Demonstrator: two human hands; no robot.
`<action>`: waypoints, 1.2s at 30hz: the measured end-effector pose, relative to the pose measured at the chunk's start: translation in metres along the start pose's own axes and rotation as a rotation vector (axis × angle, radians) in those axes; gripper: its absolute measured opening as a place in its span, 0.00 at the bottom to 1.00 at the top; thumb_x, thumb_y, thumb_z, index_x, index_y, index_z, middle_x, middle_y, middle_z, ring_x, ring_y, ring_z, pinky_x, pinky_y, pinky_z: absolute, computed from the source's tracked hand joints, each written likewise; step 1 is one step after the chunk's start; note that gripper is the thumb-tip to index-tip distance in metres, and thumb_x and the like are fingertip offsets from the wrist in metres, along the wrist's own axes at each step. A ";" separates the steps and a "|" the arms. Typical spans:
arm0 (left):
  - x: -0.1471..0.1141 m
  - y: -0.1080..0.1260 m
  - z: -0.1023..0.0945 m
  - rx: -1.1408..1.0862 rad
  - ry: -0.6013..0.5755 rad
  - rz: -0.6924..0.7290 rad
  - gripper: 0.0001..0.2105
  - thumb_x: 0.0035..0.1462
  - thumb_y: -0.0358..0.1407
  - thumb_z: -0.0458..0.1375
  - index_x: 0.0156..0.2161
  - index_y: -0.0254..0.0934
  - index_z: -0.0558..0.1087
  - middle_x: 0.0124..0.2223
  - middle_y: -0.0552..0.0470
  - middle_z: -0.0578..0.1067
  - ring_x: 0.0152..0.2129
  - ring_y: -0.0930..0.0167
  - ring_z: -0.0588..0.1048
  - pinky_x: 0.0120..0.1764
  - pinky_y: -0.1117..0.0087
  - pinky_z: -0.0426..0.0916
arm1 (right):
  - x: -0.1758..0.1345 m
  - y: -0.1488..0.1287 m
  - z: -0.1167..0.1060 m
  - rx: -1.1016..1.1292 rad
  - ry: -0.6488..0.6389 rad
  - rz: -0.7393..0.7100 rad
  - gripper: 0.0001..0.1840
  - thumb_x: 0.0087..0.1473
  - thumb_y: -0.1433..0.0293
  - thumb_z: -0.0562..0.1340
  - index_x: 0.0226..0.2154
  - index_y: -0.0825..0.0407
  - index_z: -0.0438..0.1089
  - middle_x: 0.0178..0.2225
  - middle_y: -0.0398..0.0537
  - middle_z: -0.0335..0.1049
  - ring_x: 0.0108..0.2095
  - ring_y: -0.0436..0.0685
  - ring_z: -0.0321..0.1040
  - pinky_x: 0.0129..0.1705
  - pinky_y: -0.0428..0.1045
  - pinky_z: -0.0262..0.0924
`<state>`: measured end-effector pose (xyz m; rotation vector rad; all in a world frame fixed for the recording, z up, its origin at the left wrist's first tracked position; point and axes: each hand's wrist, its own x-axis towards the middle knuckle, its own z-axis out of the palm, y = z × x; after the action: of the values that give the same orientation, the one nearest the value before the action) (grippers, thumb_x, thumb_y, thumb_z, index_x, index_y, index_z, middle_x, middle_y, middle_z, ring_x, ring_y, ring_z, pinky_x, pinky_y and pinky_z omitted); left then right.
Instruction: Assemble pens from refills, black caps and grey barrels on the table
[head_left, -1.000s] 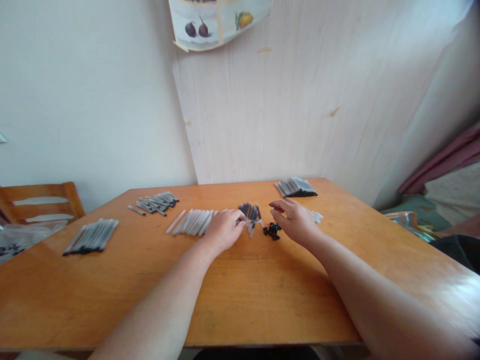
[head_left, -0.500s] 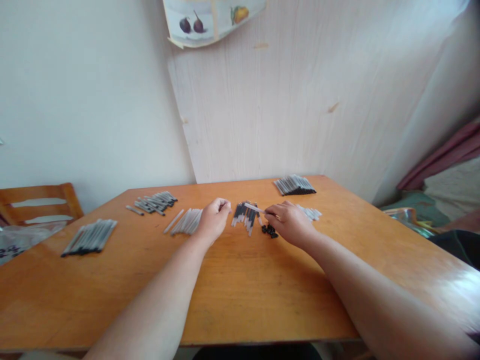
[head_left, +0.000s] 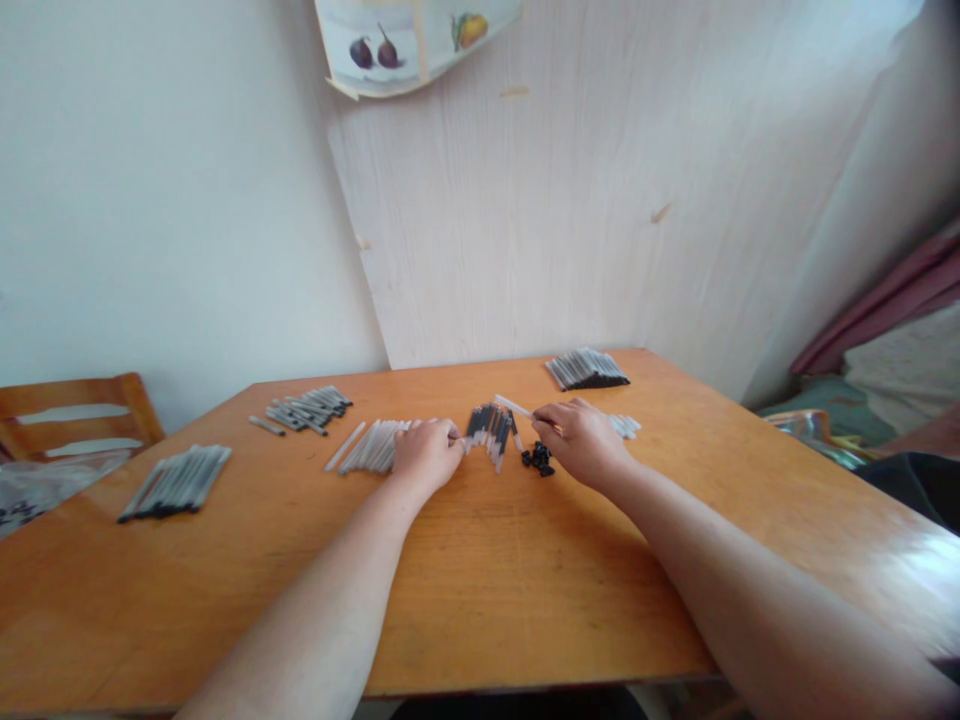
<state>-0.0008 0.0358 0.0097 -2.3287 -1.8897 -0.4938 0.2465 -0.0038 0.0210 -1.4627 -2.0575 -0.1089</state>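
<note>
My right hand is closed in a pinch on a slim white pen barrel, which points up and to the left. My left hand is closed, its fingertips at the near left edge of a pile of black-and-white pen refills. It pinches what looks like the pale end of one refill. Just below my right fingers lies a small heap of black caps. White barrels lie in a row beside my left hand, partly covered by it. More pale pieces show behind my right hand.
Bundles of pens with black ends lie at the left, the back left and the back right of the wooden table. A wooden chair stands at the left, and a wall rises behind the table.
My left hand has come down from above the table to the refill pile and now pinches there. My right hand keeps the barrel, which has tilted slightly more upward.
</note>
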 end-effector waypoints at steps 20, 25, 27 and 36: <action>-0.003 0.003 0.004 0.083 0.026 0.029 0.09 0.56 0.38 0.53 0.36 0.41 0.75 0.40 0.44 0.76 0.43 0.59 0.69 0.46 0.56 0.57 | 0.001 0.001 0.001 -0.007 -0.005 0.022 0.15 0.60 0.65 0.53 0.35 0.49 0.74 0.31 0.47 0.74 0.37 0.55 0.66 0.38 0.47 0.53; -0.004 0.005 0.005 0.061 0.033 0.061 0.10 0.56 0.41 0.54 0.38 0.42 0.75 0.41 0.45 0.76 0.43 0.59 0.68 0.47 0.56 0.55 | 0.001 0.002 0.002 -0.007 -0.004 0.023 0.15 0.60 0.65 0.53 0.35 0.49 0.74 0.31 0.47 0.74 0.37 0.55 0.66 0.38 0.47 0.53; -0.004 0.004 0.005 0.058 0.042 0.076 0.10 0.56 0.41 0.54 0.39 0.42 0.75 0.42 0.45 0.76 0.43 0.59 0.68 0.47 0.55 0.55 | 0.001 0.002 0.002 -0.008 -0.006 0.025 0.15 0.60 0.65 0.53 0.35 0.49 0.74 0.31 0.47 0.74 0.37 0.55 0.66 0.37 0.47 0.53; -0.004 0.003 0.004 0.124 0.044 0.037 0.12 0.55 0.43 0.53 0.36 0.41 0.75 0.41 0.44 0.76 0.42 0.57 0.68 0.48 0.53 0.55 | 0.001 0.003 0.002 -0.015 -0.019 0.031 0.15 0.60 0.65 0.52 0.34 0.49 0.74 0.31 0.47 0.74 0.37 0.55 0.67 0.38 0.47 0.53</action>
<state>0.0024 0.0330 0.0049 -2.2514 -1.7997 -0.4073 0.2476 -0.0010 0.0188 -1.5093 -2.0523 -0.0983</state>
